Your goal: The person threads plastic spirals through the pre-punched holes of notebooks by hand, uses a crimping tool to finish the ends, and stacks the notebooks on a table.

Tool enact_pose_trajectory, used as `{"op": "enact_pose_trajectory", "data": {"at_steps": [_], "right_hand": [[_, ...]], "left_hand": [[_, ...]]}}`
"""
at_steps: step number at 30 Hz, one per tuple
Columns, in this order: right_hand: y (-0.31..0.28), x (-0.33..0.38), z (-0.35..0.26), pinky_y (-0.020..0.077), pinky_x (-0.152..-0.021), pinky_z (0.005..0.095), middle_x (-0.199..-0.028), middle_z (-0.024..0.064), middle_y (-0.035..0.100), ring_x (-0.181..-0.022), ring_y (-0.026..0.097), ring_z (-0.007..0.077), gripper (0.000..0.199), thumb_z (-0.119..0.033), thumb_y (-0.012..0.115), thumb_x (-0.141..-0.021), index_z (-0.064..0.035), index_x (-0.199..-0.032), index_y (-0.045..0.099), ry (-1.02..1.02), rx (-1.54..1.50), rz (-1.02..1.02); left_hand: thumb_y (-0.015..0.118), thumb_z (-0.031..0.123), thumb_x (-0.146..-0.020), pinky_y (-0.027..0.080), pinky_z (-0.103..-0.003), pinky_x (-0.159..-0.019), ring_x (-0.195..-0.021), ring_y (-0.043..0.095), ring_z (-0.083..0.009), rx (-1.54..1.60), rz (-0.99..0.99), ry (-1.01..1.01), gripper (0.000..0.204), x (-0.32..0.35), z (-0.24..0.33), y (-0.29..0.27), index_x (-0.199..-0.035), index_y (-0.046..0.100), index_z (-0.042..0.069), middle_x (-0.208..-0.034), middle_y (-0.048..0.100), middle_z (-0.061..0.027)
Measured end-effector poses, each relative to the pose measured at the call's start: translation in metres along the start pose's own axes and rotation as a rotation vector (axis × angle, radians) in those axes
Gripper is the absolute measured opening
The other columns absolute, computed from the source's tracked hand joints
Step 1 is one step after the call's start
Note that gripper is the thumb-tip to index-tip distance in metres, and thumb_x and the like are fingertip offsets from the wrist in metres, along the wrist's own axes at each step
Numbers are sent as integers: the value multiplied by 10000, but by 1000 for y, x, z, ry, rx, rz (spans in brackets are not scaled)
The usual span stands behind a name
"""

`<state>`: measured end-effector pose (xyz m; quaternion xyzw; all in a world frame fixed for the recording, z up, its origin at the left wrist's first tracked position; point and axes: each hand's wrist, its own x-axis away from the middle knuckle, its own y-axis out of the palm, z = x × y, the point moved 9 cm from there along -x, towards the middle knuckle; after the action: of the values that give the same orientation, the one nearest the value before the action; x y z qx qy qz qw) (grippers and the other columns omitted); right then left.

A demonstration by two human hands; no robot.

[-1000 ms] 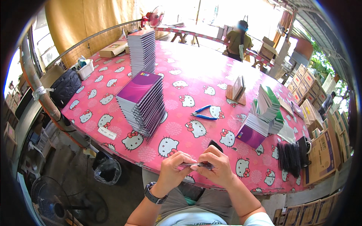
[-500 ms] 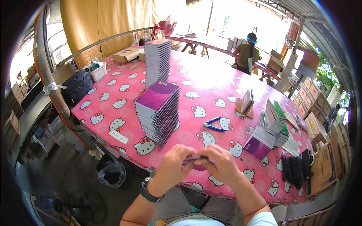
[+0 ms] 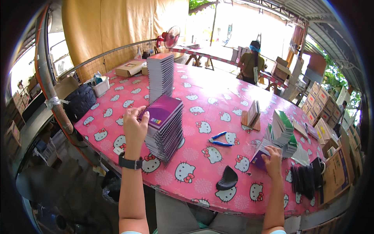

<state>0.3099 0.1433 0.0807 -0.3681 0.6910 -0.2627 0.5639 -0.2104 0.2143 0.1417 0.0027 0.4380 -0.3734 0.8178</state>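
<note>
Two hands work apart on the pink worktop: left hand, fingers spread, presses the near notebook stack; right hand lies spread on a purple notebook beside green-covered piles.

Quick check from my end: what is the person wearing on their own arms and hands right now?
Both forearms are bare, with no gloves on either hand. The left hand has a dark watch with a black band at the wrist. The right hand wears nothing at the wrist that shows. Pale sleeve edges barely show at the picture's lower rim.
</note>
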Motion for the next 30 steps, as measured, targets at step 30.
{"op": "enact_pose_trajectory", "data": {"at_steps": [30], "right_hand": [[-28, 71, 48, 518, -725, 310, -887, 129, 695, -762, 658, 206, 201, -126, 723, -775, -34, -953, 709, 249, -534, -175]], "left_hand": [[615, 18, -770, 405, -355, -825, -931, 606, -182, 289, -740, 633, 395, 280, 192, 99, -1148, 658, 124, -1085, 649, -34]]}}
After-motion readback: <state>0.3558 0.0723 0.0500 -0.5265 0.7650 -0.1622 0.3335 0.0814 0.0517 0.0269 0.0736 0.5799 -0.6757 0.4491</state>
